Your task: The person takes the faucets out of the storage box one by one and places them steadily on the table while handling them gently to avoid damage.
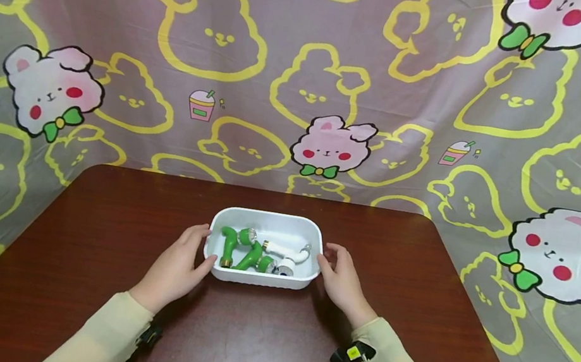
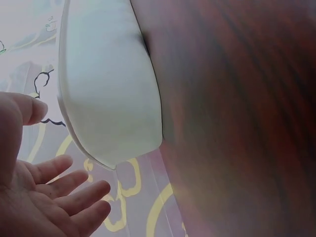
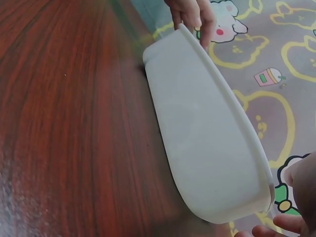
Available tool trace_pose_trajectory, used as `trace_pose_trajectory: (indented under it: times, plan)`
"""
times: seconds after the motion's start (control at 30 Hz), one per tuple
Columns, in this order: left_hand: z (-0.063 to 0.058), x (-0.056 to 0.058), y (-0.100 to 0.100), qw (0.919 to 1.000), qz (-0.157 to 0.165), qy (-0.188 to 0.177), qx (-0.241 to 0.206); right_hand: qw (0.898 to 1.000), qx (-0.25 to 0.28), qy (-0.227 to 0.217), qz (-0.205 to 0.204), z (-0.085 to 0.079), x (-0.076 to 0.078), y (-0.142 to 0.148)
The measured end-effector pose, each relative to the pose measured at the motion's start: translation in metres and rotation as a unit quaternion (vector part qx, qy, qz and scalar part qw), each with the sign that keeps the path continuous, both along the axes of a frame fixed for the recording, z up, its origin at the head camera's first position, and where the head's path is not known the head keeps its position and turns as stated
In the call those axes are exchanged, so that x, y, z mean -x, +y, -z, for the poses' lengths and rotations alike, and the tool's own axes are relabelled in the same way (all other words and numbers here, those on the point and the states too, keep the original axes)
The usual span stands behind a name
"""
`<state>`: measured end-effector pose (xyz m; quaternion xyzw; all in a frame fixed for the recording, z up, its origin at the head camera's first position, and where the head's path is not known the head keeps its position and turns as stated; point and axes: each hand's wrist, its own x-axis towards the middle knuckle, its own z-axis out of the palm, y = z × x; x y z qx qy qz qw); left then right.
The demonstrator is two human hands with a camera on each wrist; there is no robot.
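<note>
A white oblong plastic basin rests on the table between both hands. Inside lie bent, tap-shaped pieces: a left green one, another green one beside it, and a white one on the right, with brass-coloured or shiny ends. My left hand is at the basin's left end, thumb and fingers spread around the rim. In the left wrist view its fingers look loose and slightly apart from the wall. At the right end is my right hand, fingers relaxed; whether it touches the rim is unclear.
The dark brown wooden table extends around the basin on all sides. A patterned cloth with cartoon rabbits hangs behind and along both sides of it. Black straps with a wrist device sit over the sleeves.
</note>
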<state>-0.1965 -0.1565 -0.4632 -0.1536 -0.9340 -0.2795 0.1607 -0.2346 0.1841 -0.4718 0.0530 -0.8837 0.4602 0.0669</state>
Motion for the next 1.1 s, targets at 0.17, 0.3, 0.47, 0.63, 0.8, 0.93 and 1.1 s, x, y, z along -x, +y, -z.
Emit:
trace_pose_trajectory:
  times: [0.17, 0.3, 0.47, 0.63, 0.8, 0.93, 1.1]
  plan:
    - [-0.003, 0.002, 0.001, 0.9999, -0.003, -0.007, 0.008, 1.0, -0.002, 0.005, -0.001, -0.001, 0.002, 0.001]
    - [-0.005, 0.004, 0.003, 0.9996, -0.006, -0.024, 0.016, 1.0, -0.003, 0.016, -0.001, -0.003, 0.003, 0.001]
    - [-0.007, 0.005, 0.005, 0.9988, -0.005, -0.037, 0.032, 1.0, -0.004, 0.031, -0.005, -0.005, 0.004, 0.0]
    - [-0.006, 0.007, 0.008, 0.998, -0.008, -0.033, 0.053, 0.999, -0.003, 0.034, -0.005, -0.006, 0.006, 0.0]
    - [-0.006, 0.009, 0.011, 0.9973, -0.007, -0.033, 0.065, 1.0, 0.0, 0.03, -0.003, -0.008, 0.007, -0.001]
    - [-0.006, 0.01, 0.012, 0.9969, -0.007, -0.036, 0.07, 1.0, 0.008, 0.029, -0.005, -0.009, 0.006, -0.002]
    - [-0.005, 0.012, 0.014, 0.9964, -0.006, -0.043, 0.073, 1.0, 0.01, 0.029, -0.004, -0.01, 0.005, -0.002]
